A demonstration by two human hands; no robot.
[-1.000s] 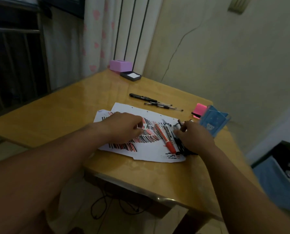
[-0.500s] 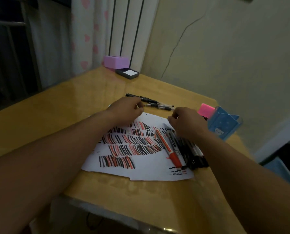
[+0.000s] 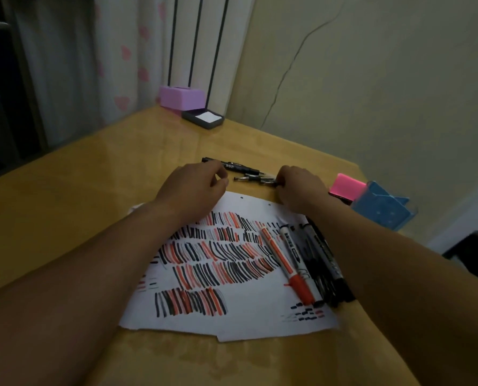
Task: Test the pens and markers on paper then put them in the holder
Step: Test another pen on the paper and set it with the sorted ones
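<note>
My right hand [image 3: 301,188] pinched the thin pens [image 3: 255,178] at one end; the left hand [image 3: 193,190] curled empty. Light, stiff, slippery barrels, I judged: grip mid-barrel.

A home room: heart-print curtain [image 3: 126,59], cracked wall [image 3: 371,79], wooden table [image 3: 93,190].

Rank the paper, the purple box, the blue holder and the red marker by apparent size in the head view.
1. paper
2. blue holder
3. purple box, though it sits farther away, so its place against the holder is unsure
4. red marker
</note>
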